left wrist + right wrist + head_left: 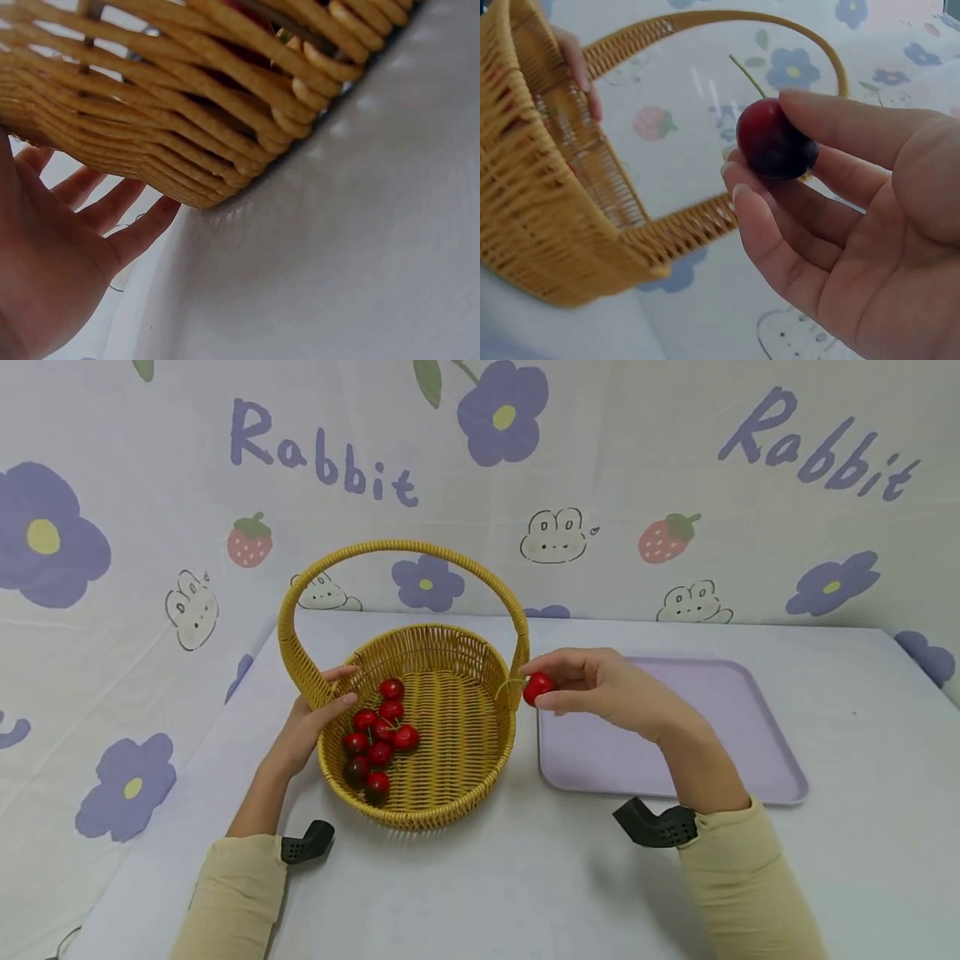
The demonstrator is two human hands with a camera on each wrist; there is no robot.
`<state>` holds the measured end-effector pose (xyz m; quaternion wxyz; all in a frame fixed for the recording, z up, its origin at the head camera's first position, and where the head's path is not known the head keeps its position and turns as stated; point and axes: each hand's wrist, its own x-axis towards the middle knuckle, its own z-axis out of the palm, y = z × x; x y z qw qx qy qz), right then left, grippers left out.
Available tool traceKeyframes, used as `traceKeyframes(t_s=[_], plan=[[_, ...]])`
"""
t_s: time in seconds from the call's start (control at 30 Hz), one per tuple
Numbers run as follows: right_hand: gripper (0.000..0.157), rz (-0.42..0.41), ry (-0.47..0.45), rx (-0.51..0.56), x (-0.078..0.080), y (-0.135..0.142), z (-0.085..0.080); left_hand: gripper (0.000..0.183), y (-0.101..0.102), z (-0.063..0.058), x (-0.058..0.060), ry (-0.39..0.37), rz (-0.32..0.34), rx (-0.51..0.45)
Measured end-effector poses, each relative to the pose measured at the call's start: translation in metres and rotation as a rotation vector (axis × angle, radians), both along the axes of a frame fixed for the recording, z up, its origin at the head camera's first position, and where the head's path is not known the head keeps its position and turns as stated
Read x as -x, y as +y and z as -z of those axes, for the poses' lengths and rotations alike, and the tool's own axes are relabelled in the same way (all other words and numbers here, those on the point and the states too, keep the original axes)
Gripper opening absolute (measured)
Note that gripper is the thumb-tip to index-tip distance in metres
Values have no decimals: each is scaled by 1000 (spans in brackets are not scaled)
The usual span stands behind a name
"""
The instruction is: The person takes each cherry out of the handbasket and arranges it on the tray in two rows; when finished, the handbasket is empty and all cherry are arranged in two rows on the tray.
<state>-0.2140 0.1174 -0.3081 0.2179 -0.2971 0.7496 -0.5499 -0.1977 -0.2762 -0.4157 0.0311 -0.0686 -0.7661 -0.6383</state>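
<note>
A yellow woven basket [450, 739] with a tall arched handle stands left of centre in the head view. Several red cherries [380, 753] lie together on the left side of its floor. My left hand [302, 731] grips the basket's left side at the foot of the handle, with the thumb over the rim; in the left wrist view its fingers lie along the outside of the weave. Beside the handle's right foot, my right hand [622, 693] pinches a cherry [774, 140] between thumb and fingers. That cherry's green stem points toward the basket.
To the right of the basket a flat lilac tray [727, 727] lies on the white table [495, 893], partly hidden by my right hand and forearm. A patterned cloth [622, 468] with flowers and rabbits hangs behind the table.
</note>
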Motion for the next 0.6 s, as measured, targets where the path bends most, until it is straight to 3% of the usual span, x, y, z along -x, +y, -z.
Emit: traceKeyframes(t_s=[0.37, 0.53, 0.6], plan=[[30, 206, 2, -5, 12, 42, -1, 52, 1, 0, 0, -6, -1, 1], [33, 299, -69, 21, 24, 57, 11, 51, 1, 0, 0, -6, -9, 9], [36, 345, -122, 82, 31, 63, 16, 51, 0, 0, 0, -3, -9, 5]])
